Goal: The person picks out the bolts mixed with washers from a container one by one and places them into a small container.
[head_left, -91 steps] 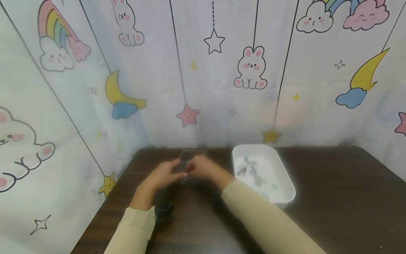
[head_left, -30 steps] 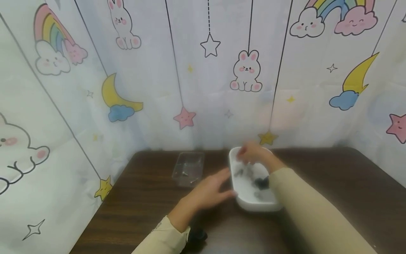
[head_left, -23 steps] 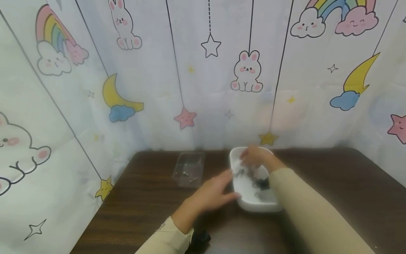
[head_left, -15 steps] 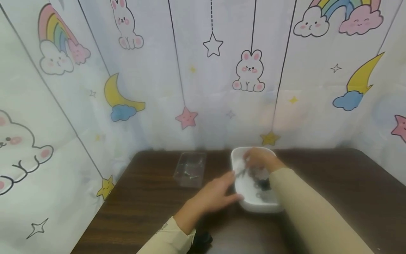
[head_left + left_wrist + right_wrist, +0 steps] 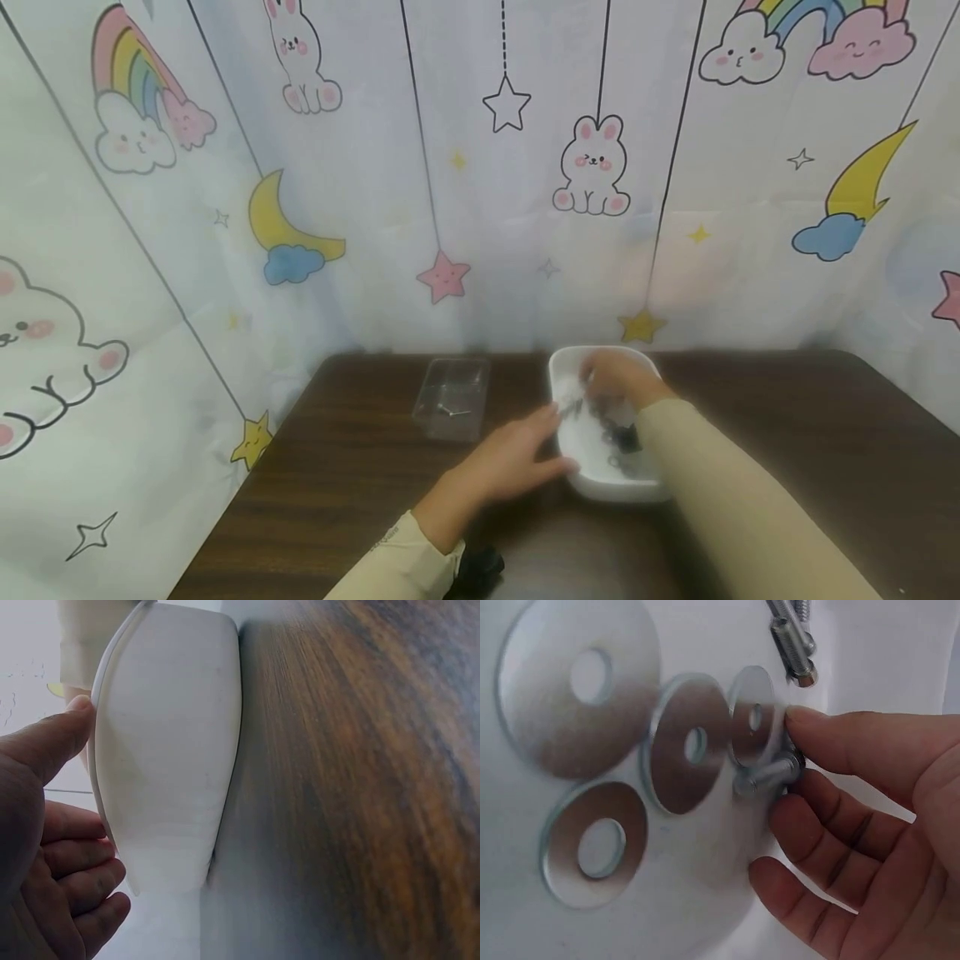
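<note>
A white bin (image 5: 596, 493) stands on the dark wooden table. My left hand (image 5: 506, 458) touches its near left rim with thumb and fingers spread apart; the left wrist view shows the fingertips along the rim. My right hand (image 5: 618, 379) is down inside the bin. In the right wrist view its thumb and forefinger pinch a silver bolt (image 5: 765, 778) by the head end, partly hidden by the fingers. Flat metal washers (image 5: 686, 746) of several sizes lie beside it. More bolts (image 5: 791, 645) lie beyond the thumb.
A clear plastic box (image 5: 457, 379) with compartments stands left of the bin, some small bolts (image 5: 453, 412) in it. A white patterned curtain (image 5: 510, 208) hangs behind the table (image 5: 352, 425). A black device sits under the left wrist.
Both hands have moved right from the clear box to the white bin. My right hand has then gone lower into the bin, while my left has come to its rim.
</note>
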`<state>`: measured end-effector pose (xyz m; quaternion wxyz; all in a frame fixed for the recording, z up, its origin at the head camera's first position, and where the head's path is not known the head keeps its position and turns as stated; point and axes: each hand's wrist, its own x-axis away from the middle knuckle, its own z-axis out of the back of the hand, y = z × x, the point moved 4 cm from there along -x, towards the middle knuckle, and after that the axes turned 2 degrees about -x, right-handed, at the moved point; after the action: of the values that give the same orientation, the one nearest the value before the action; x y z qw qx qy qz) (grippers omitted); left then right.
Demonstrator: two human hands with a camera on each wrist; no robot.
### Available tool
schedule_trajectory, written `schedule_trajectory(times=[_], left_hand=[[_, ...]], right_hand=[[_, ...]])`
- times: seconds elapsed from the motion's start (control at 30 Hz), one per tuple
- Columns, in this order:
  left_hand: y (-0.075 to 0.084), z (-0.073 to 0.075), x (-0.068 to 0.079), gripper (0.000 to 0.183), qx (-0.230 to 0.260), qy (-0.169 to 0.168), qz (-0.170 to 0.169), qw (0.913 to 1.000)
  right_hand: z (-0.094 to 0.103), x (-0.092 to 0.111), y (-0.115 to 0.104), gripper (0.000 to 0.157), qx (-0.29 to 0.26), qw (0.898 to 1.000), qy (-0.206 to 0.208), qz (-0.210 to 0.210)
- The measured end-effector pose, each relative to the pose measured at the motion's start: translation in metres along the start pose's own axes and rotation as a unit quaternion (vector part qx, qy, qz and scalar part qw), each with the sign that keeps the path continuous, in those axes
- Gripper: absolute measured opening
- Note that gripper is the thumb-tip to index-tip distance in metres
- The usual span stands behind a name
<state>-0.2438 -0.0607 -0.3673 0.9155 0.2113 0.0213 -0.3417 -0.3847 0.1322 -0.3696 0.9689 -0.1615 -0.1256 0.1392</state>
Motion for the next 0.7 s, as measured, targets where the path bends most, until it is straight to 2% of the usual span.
schedule_trajectory(times=[0.2,0.37,0.57,0.7], left_hand=[[0.000,0.001,0.000,0.076,0.003,0.000,0.000,1.0000],[-0.002,-0.001,0.000,0.077,0.005,-0.003,0.006,1.0000],[-0.003,-0.003,0.000,0.077,0.007,-0.005,0.009,0.9999],[-0.003,-0.003,0.000,0.077,0.005,-0.002,0.003,1.0000]], right_hand=[[0.001,-0.004,0.002,0.018,0.006,1.000,0.023,0.017],[-0.001,-0.006,0.002,0.013,0.005,0.999,0.030,0.028],[-0.003,-0.013,-0.001,0.029,-0.069,0.997,0.030,0.016],[-0.001,-0.017,-0.002,0.035,-0.138,0.989,0.051,0.019]])
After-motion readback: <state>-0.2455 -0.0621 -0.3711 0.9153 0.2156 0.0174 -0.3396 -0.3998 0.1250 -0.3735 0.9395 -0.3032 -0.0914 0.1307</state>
